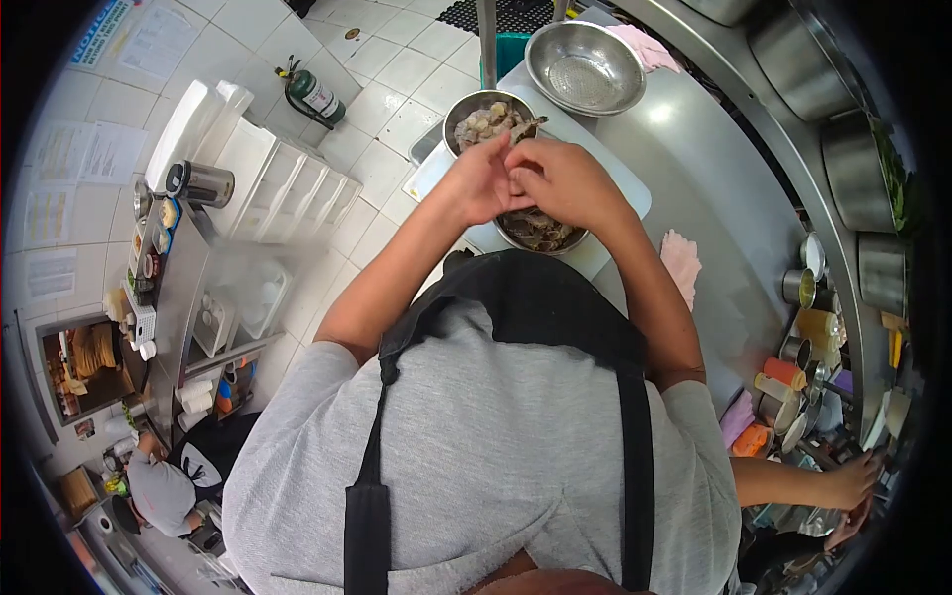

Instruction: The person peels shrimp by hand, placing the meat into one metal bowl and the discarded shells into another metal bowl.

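Observation:
Both of my hands meet over the steel counter, between two metal bowls. My left hand [483,182] has its fingers bent near a small greyish shrimp-like piece [529,130]. Against it, my right hand [567,178] is curled, its fingers pressed together at the same piece; which fingers grip it is hard to tell. Just beyond them, a bowl [451,127] holds pale, peeled-looking pieces [483,123]. Closer to my body, partly under my hands, another bowl [580,239] contains darker brownish shells or shrimp [540,230]. A white cutting board [627,188] lies beneath.
An empty perforated steel bowl [585,67] stands at the counter's far end. Pink cloths [680,266] lie on the counter [729,198]. Pots and containers line the right side, near a co-worker's hands [851,486]. Another person [164,491] is at lower left.

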A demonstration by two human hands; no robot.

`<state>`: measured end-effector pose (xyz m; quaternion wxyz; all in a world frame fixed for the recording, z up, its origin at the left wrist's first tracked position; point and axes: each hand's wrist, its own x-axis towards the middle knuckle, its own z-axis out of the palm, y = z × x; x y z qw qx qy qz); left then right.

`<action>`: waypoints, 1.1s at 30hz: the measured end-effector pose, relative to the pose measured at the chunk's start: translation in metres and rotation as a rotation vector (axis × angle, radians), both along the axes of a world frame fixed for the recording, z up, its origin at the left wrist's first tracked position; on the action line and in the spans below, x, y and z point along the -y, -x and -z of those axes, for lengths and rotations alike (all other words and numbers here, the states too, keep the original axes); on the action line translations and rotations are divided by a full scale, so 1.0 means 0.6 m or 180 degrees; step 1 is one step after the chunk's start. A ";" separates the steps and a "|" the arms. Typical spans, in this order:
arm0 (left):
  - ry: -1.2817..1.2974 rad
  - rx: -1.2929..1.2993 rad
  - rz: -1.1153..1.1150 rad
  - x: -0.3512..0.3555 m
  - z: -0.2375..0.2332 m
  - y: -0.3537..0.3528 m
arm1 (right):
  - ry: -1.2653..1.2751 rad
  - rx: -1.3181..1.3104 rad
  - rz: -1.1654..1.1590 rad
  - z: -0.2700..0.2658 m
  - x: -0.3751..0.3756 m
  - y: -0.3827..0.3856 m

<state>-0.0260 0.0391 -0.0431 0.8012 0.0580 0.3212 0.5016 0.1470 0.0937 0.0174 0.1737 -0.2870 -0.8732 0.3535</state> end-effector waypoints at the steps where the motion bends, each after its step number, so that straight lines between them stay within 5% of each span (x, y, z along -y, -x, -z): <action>1: 0.0070 0.0090 -0.0065 0.004 0.006 -0.009 | -0.0150 0.0124 -0.0105 -0.004 0.004 0.005; 13: 0.0106 0.1045 0.0099 0.026 0.045 0.026 | 0.0516 -0.0208 0.0420 -0.001 -0.026 -0.043; 21: -0.0532 0.1049 -0.1141 -0.026 0.016 0.239 | 0.0444 0.0420 0.0481 0.052 -0.021 -0.073; 23: -0.0470 0.0013 -0.2254 -0.056 0.022 0.270 | 0.0569 0.0581 0.0434 0.064 -0.017 -0.067; 24: -0.0463 0.0022 -0.2266 -0.063 0.027 0.267 | 0.0570 0.0593 0.0424 0.067 -0.016 -0.063; 26: 0.0271 -0.3292 -0.1497 -0.083 0.036 0.254 | 0.0313 0.0766 0.0274 0.073 -0.015 -0.051; 27: -0.0292 -0.3350 -0.0993 -0.110 0.155 0.315 | 0.0312 0.0776 0.0275 0.074 -0.010 -0.046; 33: -0.0132 -0.3292 -0.1083 -0.012 0.119 0.216 | -0.0288 0.1789 -0.0074 0.130 0.018 -0.010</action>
